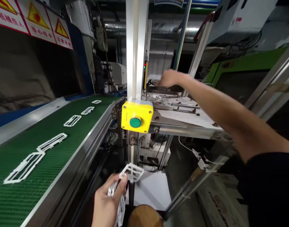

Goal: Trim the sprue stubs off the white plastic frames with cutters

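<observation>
My left hand (109, 195) is closed around several white plastic frames (132, 172). One of them sticks out past the thumb and fingertips, and the others are bunched in the palm below. My right arm stretches far forward over the metal worktable (187, 121). At its end, my right hand (170, 78) is above the far part of the table, near a small white piece (156, 96) in a metal fixture. Its fingers are blurred and point down and away, so what they hold, if anything, does not show.
On the left, a green conveyor belt (47, 170) carries several more white frames (26, 167). A metal post (136, 47) with a yellow button box (137, 116) stands between belt and table. Below are a white sheet (151, 190) and a round brown top (145, 217); cartons (220, 198) lie right.
</observation>
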`<move>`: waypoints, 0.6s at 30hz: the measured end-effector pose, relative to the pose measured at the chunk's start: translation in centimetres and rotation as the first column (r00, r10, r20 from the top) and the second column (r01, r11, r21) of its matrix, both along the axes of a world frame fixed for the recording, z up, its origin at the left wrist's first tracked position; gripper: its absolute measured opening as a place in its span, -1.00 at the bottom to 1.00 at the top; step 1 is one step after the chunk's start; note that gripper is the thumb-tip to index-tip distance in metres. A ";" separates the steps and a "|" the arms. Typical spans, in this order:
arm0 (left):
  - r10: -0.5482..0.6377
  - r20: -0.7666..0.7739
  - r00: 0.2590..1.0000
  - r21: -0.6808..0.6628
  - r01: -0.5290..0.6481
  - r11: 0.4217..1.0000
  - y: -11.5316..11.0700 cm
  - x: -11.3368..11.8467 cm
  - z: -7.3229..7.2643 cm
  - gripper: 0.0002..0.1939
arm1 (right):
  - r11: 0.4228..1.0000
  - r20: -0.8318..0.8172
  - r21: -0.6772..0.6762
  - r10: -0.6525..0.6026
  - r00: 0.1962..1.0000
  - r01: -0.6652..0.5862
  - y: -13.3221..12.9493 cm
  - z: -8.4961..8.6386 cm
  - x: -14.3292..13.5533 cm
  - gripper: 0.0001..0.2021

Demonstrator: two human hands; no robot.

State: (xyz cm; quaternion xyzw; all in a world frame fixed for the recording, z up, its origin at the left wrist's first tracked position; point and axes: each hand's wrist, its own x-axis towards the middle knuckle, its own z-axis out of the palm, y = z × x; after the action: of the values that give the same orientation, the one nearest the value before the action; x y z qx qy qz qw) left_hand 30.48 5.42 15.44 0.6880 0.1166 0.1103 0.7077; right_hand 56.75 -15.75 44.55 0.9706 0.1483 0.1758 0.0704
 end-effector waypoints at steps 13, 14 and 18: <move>-0.170 0.277 0.946 -0.273 0.247 0.930 -4.2 1.8 6.3 -0.76 | 0.768 -0.313 0.498 0.592 0.743 -0.402 -1.3 -10.6 -23.6 -0.77; -0.188 0.282 0.941 -0.355 0.285 0.890 -4.6 1.6 6.8 -0.77 | 0.710 -0.243 0.573 0.624 0.743 -0.409 -1.6 -11.8 -24.1 -0.78; -0.303 0.271 0.914 -0.463 0.399 0.791 -6.3 1.3 8.2 -0.72 | 0.622 0.020 0.660 0.545 0.838 -0.421 -3.3 -13.2 -24.9 -0.72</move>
State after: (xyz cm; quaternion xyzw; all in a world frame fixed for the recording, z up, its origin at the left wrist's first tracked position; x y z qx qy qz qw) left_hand 31.74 -0.87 23.66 0.4731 -0.0539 0.0043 0.8794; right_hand 31.80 -19.09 31.36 0.8697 0.3410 0.1386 -0.3289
